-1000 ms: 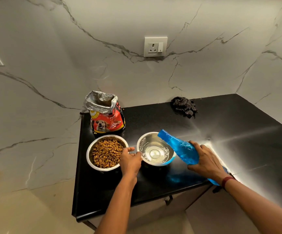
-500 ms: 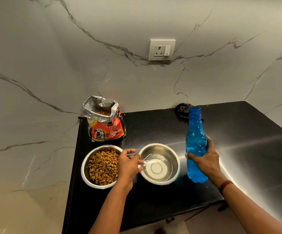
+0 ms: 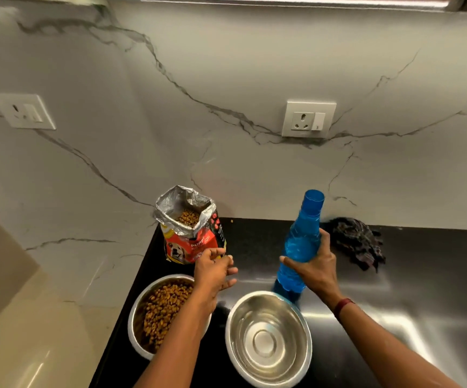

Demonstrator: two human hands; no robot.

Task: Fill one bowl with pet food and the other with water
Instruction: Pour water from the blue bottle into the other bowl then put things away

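- head view: a black countertop (image 3: 436,289) runs into a corner of white marble-look wall (image 3: 226,65) with grey veins; glare from overhead light streaks the right part of the surface.
- 2 white wall sockets sit on the wall, a socket on the left (image 3: 24,111) and a socket above the counter (image 3: 308,119).
- an open puppy food bag (image 3: 191,233), red with a dog picture and a foil-lined mouth, stands upright at the back left of the counter against the wall; brown kibble shows inside its opening.
- a dark crumpled cloth (image 3: 358,245) lies at the back of the counter, right of the bottle.
- 2 steel bowls sit side by side near the front edge. the kibble bowl (image 3: 140,317) on the left holds a heap of brown pellets; the person's left forearm crosses over its right side.
- the water bowl (image 3: 268,340) on the right holds clear water, seen as ripples over its shiny base.
- the left hand (image 3: 212,271) hovers above the counter between the food bag and the kibble bowl, fingers loosely curled and half open, holding nothing that can be seen.
- the right hand (image 3: 317,271) is wrapped around the lower body of a blue plastic water bottle (image 3: 300,242), fingers closed firmly on it; a dark red band circles that wrist.
- the bottle is upright with a slight tilt, uncapped at its mouth, its base just behind the water bowl's rim; whether the base touches the counter cannot be told.
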